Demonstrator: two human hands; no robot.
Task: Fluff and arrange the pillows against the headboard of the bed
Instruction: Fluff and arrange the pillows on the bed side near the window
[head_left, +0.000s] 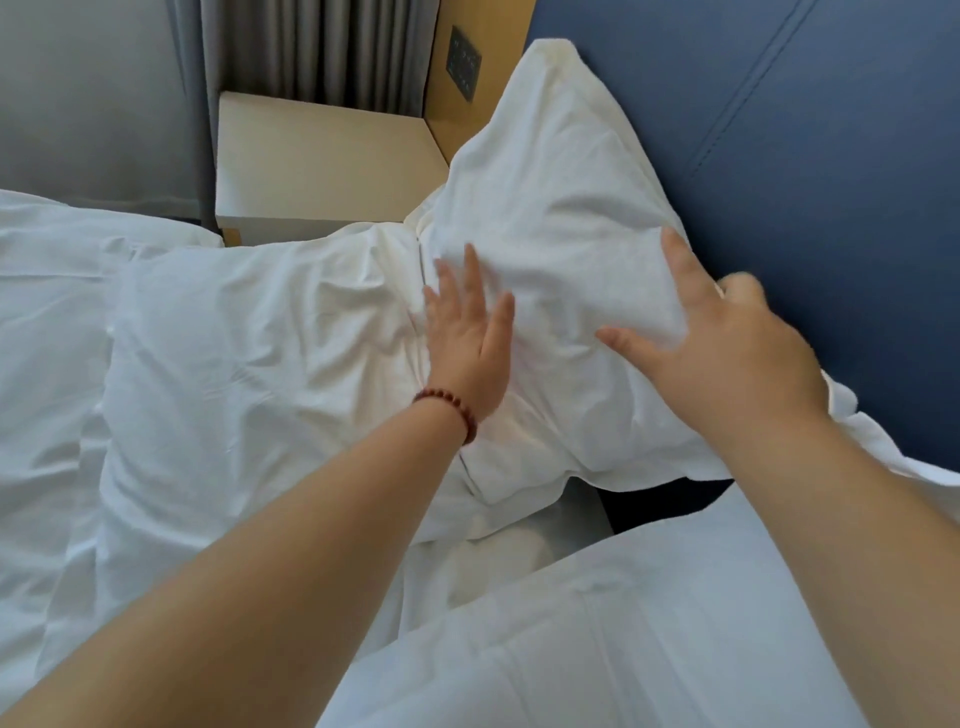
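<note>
Head view, the only one: a white pillow (545, 197) stands tilted on its edge, its back leaning on the blue headboard (805, 130). The left hand (467, 338) is released, its fingers straight and flat on the pillow's lower left side. The right hand (727, 353) has thumb and forefinger spread on the cover. Its other fingers are blurred at the edge by the headboard, so I cannot tell whether they hook round it. A second pillow (234, 338) lies flat just to the left, touching the first.

The step looks like plumping and squaring the upright pillow. To do it well, press in from both sides at once so the filling moves toward the middle. Then smooth the creased cover and seat the bottom edge level, so the top corner by the bedside table (322, 156) stops leaning out.
</note>
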